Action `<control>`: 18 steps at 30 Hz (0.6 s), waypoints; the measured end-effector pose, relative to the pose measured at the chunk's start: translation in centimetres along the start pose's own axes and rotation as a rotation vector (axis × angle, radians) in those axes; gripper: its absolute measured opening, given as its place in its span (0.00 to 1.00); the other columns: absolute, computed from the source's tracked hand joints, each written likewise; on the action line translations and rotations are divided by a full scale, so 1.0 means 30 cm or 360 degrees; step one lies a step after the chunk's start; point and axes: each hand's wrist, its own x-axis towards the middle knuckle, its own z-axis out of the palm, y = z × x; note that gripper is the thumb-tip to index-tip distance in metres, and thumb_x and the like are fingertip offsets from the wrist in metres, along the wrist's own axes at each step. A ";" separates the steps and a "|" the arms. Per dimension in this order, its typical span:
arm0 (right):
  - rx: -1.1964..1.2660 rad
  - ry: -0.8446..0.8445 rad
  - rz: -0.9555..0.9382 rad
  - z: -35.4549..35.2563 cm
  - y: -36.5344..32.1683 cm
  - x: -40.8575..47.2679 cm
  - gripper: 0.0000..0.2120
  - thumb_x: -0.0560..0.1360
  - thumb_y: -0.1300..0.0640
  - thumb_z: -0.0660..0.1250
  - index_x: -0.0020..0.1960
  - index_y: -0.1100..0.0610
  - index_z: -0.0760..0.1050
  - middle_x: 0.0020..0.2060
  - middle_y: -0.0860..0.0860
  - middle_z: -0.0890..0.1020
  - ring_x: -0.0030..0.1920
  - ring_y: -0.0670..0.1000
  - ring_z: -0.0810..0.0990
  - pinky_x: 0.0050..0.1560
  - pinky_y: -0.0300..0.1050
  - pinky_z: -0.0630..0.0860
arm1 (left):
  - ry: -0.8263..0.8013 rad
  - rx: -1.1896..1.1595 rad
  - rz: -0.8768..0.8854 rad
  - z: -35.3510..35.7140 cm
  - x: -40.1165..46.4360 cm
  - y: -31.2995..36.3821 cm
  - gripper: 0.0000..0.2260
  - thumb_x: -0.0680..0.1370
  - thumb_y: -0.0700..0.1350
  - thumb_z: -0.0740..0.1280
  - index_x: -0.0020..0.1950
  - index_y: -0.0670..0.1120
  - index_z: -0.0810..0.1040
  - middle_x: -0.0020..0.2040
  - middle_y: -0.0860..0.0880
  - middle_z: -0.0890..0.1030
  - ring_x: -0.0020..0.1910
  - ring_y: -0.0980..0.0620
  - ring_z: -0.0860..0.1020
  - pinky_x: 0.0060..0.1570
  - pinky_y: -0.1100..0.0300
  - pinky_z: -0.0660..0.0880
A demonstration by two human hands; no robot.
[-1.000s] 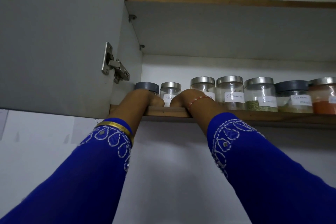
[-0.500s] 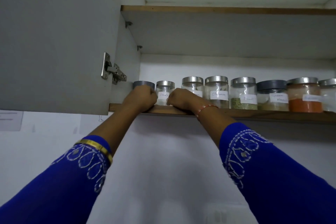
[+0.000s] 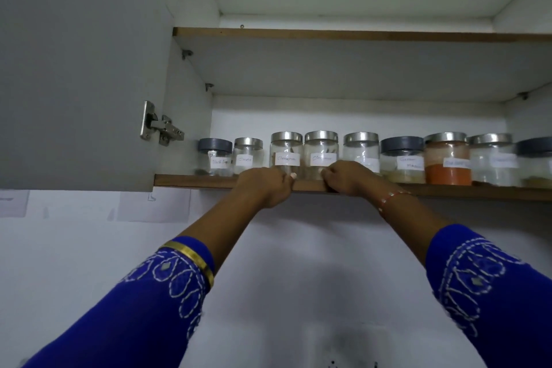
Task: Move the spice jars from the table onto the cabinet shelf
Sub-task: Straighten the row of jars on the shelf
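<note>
Both hands are reaching up to the brown wooden cabinet shelf (image 3: pixel 209 180), where nine clear glass spice jars (image 3: pixel 361 154) with steel or grey lids are standing in a row along its near edge. The left hand (image 3: pixel 264 185) is curling its fingers at the foot of the steel-lidded paper-labelled jar (image 3: pixel 286 154), while the right hand (image 3: pixel 348 178) is curling at the base of the second labelled steel-lidded jar (image 3: pixel 320 154) just right of it — whether either is truly gripping, I cannot tell. These jars are probably rigid, smooth, breakable and fairly light, so holding around the body — not the lid — seems safest.
</note>
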 end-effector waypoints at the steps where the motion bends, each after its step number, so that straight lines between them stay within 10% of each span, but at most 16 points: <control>1: 0.0006 -0.0013 0.0026 -0.012 0.016 -0.001 0.18 0.81 0.54 0.51 0.52 0.64 0.76 0.59 0.63 0.77 0.59 0.60 0.75 0.54 0.46 0.69 | -0.0114 -0.0002 -0.0032 -0.012 0.012 0.014 0.24 0.82 0.55 0.44 0.68 0.43 0.69 0.68 0.41 0.72 0.67 0.42 0.70 0.66 0.48 0.65; 6: 0.0025 -0.0166 0.0040 -0.029 0.037 0.039 0.17 0.80 0.58 0.53 0.60 0.67 0.73 0.62 0.62 0.75 0.62 0.60 0.74 0.53 0.43 0.68 | -0.0525 -0.0274 -0.0065 -0.062 0.066 0.059 0.19 0.82 0.45 0.46 0.70 0.42 0.64 0.72 0.40 0.65 0.70 0.43 0.65 0.69 0.51 0.60; 11: 0.0003 -0.0273 0.0033 -0.012 0.030 0.105 0.19 0.78 0.59 0.52 0.64 0.66 0.70 0.66 0.62 0.72 0.65 0.59 0.72 0.63 0.47 0.68 | -0.0591 -0.0480 -0.0212 -0.077 0.103 0.080 0.08 0.79 0.41 0.50 0.53 0.44 0.67 0.53 0.42 0.72 0.44 0.48 0.71 0.53 0.54 0.66; 14: 0.0003 -0.0331 0.0016 -0.011 0.020 0.124 0.19 0.79 0.60 0.50 0.67 0.65 0.67 0.68 0.61 0.69 0.66 0.58 0.70 0.65 0.49 0.66 | -0.0606 -0.0512 -0.0233 -0.056 0.136 0.094 0.11 0.80 0.43 0.49 0.53 0.45 0.70 0.55 0.40 0.73 0.50 0.45 0.74 0.57 0.52 0.68; 18: -0.0001 -0.0459 -0.0024 -0.019 0.016 0.139 0.18 0.80 0.61 0.50 0.67 0.63 0.67 0.66 0.61 0.70 0.53 0.53 0.68 0.53 0.46 0.65 | -0.0675 -0.0564 -0.0367 -0.048 0.180 0.083 0.10 0.79 0.44 0.53 0.48 0.44 0.74 0.43 0.44 0.77 0.38 0.50 0.75 0.39 0.59 0.71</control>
